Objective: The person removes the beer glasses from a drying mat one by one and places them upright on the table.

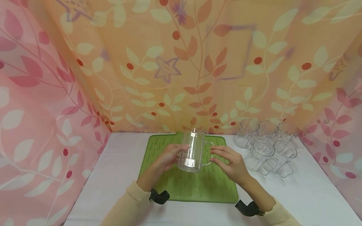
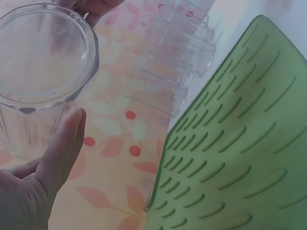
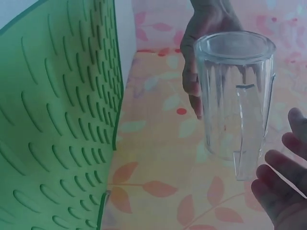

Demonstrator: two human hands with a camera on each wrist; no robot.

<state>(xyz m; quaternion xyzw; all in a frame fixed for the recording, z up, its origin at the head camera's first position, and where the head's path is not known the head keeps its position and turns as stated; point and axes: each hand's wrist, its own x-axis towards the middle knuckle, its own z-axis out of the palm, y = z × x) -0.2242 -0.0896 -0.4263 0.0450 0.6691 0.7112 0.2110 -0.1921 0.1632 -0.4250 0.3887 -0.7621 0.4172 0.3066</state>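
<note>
A clear glass mug (image 1: 191, 153) is held tilted above a green mat (image 1: 167, 191). My left hand (image 1: 168, 157) grips the mug's side, thumb on the near wall and fingers behind it. In the left wrist view the mug's thick round base (image 2: 45, 52) faces the camera. My right hand (image 1: 229, 161) is beside the mug's handle (image 3: 248, 129), with its fingers loosely bent and spread. In the right wrist view those fingertips (image 3: 264, 172) are close to the handle, not wrapped round it.
Several more clear glass mugs (image 1: 262, 149) stand grouped on the white table (image 1: 99, 188) to the right of the mat. A floral curtain (image 1: 181, 78) hangs behind the table and along both sides. Each wrist has a black camera mount (image 1: 159, 197) on it.
</note>
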